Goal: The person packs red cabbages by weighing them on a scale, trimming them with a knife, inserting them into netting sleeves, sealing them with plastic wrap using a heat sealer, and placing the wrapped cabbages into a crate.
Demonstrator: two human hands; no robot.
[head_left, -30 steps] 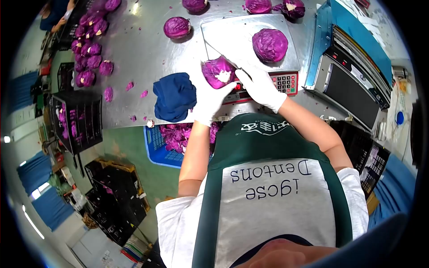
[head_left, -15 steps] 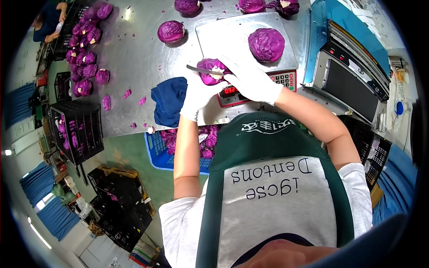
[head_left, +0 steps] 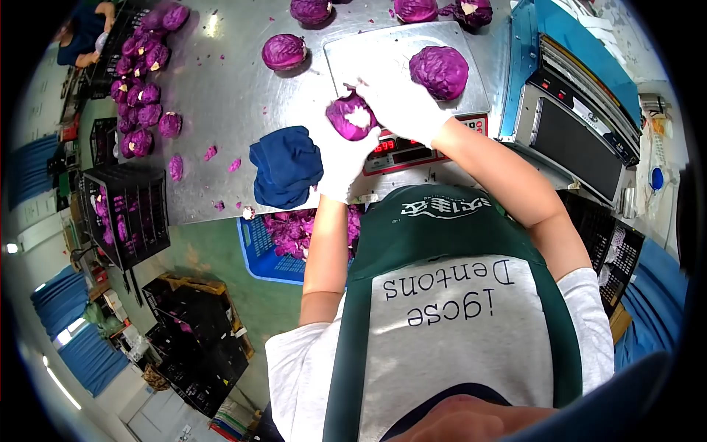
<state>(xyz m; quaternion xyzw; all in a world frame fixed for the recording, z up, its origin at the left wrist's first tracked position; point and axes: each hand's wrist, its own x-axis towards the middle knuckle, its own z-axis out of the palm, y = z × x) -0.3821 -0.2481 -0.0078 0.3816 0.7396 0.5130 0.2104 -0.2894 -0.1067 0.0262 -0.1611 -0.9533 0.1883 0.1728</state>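
Note:
My left hand (head_left: pixel 340 162), in a white glove, is wrapped around a small red cabbage (head_left: pixel 349 120). Its pale cut stem faces up. My gloved right hand (head_left: pixel 401 107) is at the cabbage's upper edge, its fingertips closed on what looks like an outer leaf. The knife cannot be seen now; my right hand may hide it. Just beyond my hands is the weighing scale (head_left: pixel 353 48), with a larger red cabbage (head_left: pixel 440 73) on its metal plate. Red digits glow on the scale's display (head_left: pixel 384 146).
A crumpled blue cloth (head_left: pixel 287 168) lies left of my left hand. Below the table edge, a blue crate (head_left: pixel 258 254) holds purple leaves. Several red cabbages (head_left: pixel 140 96) are heaped at the far left. A blue-and-black machine (head_left: pixel 578 125) stands on the right. Another person's arm shows top left.
The knife that lay across the cabbage stem is out of sight. The cabbage has tilted, showing more of the stem. My right hand has shifted up to its edge; the display digits have changed.

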